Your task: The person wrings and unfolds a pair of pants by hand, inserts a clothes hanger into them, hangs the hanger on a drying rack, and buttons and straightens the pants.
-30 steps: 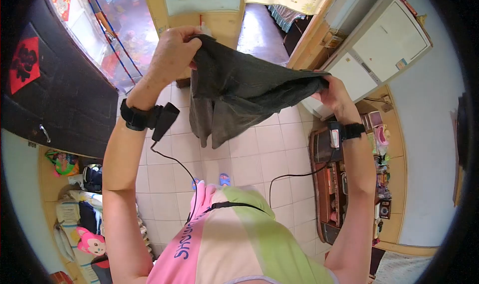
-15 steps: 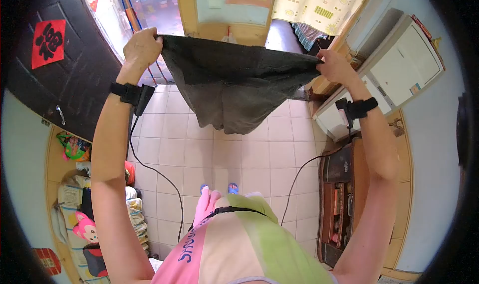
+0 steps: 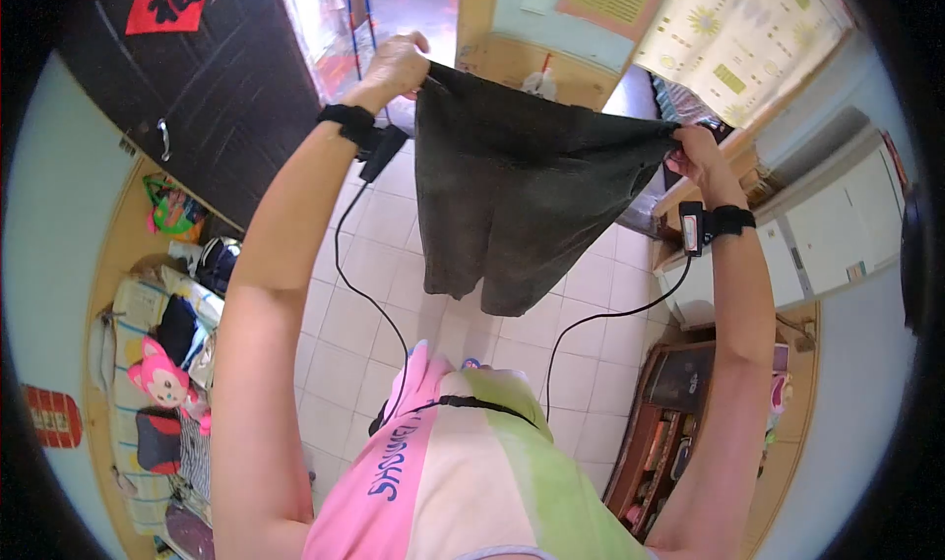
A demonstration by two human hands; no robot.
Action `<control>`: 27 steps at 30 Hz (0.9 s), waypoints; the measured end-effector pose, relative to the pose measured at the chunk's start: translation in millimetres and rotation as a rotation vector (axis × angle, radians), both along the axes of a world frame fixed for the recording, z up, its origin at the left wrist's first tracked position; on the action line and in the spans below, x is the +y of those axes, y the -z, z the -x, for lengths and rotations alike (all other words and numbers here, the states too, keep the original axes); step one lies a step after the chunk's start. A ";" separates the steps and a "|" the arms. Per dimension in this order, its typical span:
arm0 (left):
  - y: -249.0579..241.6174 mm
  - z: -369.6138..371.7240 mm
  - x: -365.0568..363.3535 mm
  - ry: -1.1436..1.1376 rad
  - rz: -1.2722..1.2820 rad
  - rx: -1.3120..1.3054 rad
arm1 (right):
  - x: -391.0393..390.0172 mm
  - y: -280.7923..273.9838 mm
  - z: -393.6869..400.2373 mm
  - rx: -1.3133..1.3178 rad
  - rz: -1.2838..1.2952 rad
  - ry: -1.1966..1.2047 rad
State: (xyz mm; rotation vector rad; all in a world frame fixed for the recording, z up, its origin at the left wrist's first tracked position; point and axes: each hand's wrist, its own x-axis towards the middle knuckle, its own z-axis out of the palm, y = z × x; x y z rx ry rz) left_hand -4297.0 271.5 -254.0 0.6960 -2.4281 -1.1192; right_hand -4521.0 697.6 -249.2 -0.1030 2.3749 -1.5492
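A dark pair of shorts [image 3: 522, 181] hangs stretched out in the air before me, its waistband on top and two legs pointing down. My left hand [image 3: 392, 68] pinches the upper left corner. At the opposite corner, a little lower, my right hand [image 3: 697, 155] is closed on the waistband. Each wrist wears a black strap with a small device; a cable runs down from the left device [image 3: 382, 152] and another from the right device [image 3: 693, 227].
A dark door [image 3: 226, 78] stands at the left, beside a bright doorway. Below it a bench [image 3: 128, 314] carries clothes and a pink plush toy [image 3: 160, 373]. To the right are a white fridge [image 3: 837, 225] and a brown cabinet [image 3: 630, 462]. Tiled floor [image 3: 335, 363] lies beneath.
My view has turned, so the room appears tilted. The shorts now hang longer and lower, with both legs spread apart and visible. Both hands keep their hold at the corners.
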 end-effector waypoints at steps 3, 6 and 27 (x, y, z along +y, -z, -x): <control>35.2 24.8 -36.5 -0.050 0.504 0.010 | -20.5 11.2 10.1 0.083 -0.102 -0.077; -43.4 24.6 -51.3 0.013 0.890 0.302 | -24.3 -30.1 30.2 0.260 -0.286 -0.245; 108.1 -20.7 9.4 0.374 0.602 -0.161 | 2.3 16.3 5.7 0.212 -0.395 -0.456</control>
